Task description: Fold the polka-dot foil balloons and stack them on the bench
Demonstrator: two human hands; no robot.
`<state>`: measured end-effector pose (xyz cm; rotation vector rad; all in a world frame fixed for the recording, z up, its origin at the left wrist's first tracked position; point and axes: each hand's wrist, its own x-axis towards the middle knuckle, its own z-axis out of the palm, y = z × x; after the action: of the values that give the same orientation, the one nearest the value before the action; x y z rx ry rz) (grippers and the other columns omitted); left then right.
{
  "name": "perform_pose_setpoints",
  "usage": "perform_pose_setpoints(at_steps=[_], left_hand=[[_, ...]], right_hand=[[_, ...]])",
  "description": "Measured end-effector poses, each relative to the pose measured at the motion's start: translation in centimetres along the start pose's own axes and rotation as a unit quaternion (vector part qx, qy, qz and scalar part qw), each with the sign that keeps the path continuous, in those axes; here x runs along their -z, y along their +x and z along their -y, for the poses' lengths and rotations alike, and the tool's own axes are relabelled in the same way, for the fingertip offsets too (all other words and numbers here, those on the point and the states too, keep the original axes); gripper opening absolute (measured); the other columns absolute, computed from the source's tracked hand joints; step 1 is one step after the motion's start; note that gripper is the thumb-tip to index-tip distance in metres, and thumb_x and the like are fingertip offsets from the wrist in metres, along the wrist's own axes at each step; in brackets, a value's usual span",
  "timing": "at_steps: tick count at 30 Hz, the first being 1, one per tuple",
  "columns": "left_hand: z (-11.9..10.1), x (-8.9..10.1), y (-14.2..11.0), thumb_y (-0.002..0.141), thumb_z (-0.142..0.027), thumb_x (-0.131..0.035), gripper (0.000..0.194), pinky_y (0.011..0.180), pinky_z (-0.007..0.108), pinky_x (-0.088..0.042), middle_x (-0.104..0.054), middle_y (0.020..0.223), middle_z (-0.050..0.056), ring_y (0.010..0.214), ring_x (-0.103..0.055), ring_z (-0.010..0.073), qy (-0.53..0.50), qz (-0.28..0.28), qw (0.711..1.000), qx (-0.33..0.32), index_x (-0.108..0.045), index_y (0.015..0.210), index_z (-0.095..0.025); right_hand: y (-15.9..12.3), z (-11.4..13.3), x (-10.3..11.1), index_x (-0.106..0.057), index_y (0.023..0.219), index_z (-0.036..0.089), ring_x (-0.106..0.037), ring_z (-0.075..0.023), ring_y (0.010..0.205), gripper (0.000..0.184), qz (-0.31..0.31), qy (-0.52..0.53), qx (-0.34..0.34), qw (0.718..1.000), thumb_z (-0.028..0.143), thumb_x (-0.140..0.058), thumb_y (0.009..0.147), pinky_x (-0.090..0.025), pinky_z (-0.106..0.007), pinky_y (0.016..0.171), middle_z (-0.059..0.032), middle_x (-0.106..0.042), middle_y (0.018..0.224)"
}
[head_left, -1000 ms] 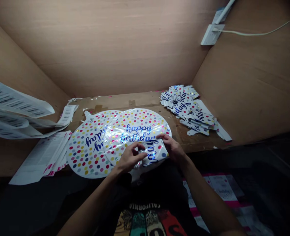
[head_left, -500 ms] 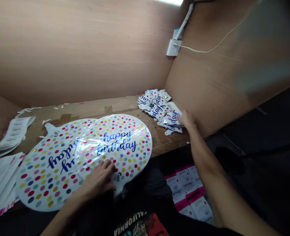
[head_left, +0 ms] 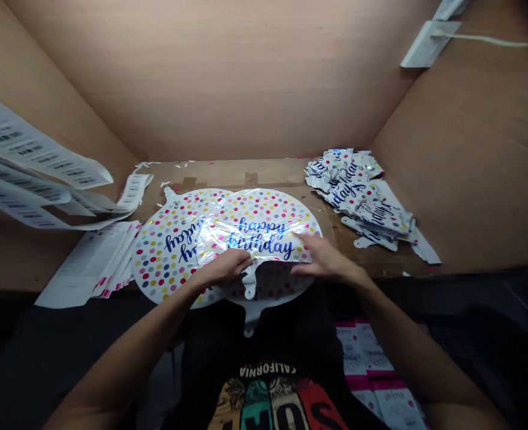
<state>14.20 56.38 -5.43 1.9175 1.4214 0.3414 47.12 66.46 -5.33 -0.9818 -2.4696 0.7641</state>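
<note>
A flat, uninflated foil balloon [head_left: 264,209] with coloured dots and blue "happy birthday" lettering lies before me. Its near part is bent along a straight edge, and its tail [head_left: 249,285] sticks out below. My left hand [head_left: 230,266] is closed on the near-left of this edge. At the right end, my right hand [head_left: 329,258] has its fingers over the foil and its thumb beneath. More flat balloons lie under it, one turned sideways to the left [head_left: 156,269]. A pile of folded balloons [head_left: 353,191] sits to the right.
Strips of barcode labels [head_left: 44,161] hang at the left above printed cards with pink edges [head_left: 98,263]. Wooden panels [head_left: 246,77] enclose the bench, with a power socket [head_left: 429,45] at upper right. Packaged goods [head_left: 367,352] stand below the bench at right.
My right hand has come from the folded pile to the flat balloon. My left hand has closed on the balloon, whose near edge is now bent. The view has swung left.
</note>
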Motion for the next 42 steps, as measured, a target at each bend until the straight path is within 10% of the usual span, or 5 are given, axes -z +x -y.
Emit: perform_pose_setpoints(at_steps=[7,18,27,32,42], left_hand=[[-1.0,4.8,-1.5,0.084,-0.048,-0.073,0.037,0.074,0.028,-0.044,-0.069,0.104,0.006,0.086,-0.060,0.0213,-0.046,-0.020,0.998,-0.030,-0.071,0.107,-0.020],[1.7,2.9,-2.5,0.088,-0.019,-0.054,0.020,0.066,0.026,-0.042,-0.067,0.070,0.002,0.067,-0.060,0.0165,0.017,-0.143,0.989,-0.022,-0.072,0.079,-0.019],[4.7,-1.3,-7.2,0.099,-0.008,-0.037,0.054,0.119,0.047,-0.044,-0.062,0.148,0.014,0.141,-0.055,0.0248,0.116,-0.288,0.939,-0.149,-0.060,0.146,-0.019],[4.2,-1.7,-10.0,0.101,-0.028,-0.058,0.025,0.114,0.052,-0.042,-0.077,0.118,0.009,0.124,-0.065,0.0300,0.222,-0.153,0.952,-0.144,-0.073,0.120,-0.025],[2.5,7.7,-5.6,0.079,-0.050,-0.084,0.089,0.116,0.053,-0.042,-0.052,0.150,0.022,0.140,-0.049,0.0392,0.136,-0.322,0.937,-0.023,-0.046,0.151,-0.015]], right_hand=[[2.9,3.1,-3.0,-0.054,0.061,0.020,-0.035,-0.0124,0.055,0.041,0.037,0.097,0.018,0.994,0.036,-0.054,0.098,-0.027,-0.028,0.059,0.0018,-0.047,0.056],[2.7,3.4,-2.7,-0.045,0.065,0.019,-0.032,-0.0120,0.062,0.043,0.074,0.229,-0.057,0.969,0.049,-0.057,0.093,-0.025,-0.026,0.057,0.0021,-0.038,0.063],[7.3,-2.6,-1.7,-0.053,0.068,0.019,-0.033,-0.0090,0.053,0.052,0.053,0.392,-0.163,0.904,0.065,-0.078,0.073,-0.026,-0.023,0.050,0.0040,-0.046,0.059],[12.2,-6.3,1.3,-0.059,0.066,0.017,-0.038,-0.0101,0.049,0.061,-0.013,0.291,-0.210,0.933,0.077,-0.075,0.068,-0.027,-0.024,0.047,0.0026,-0.048,0.053],[12.0,0.0,2.8,-0.066,0.077,0.015,-0.045,-0.0106,0.058,0.041,0.108,0.306,-0.050,0.945,0.054,-0.077,0.080,-0.032,-0.022,0.054,0.0009,-0.059,0.066]])
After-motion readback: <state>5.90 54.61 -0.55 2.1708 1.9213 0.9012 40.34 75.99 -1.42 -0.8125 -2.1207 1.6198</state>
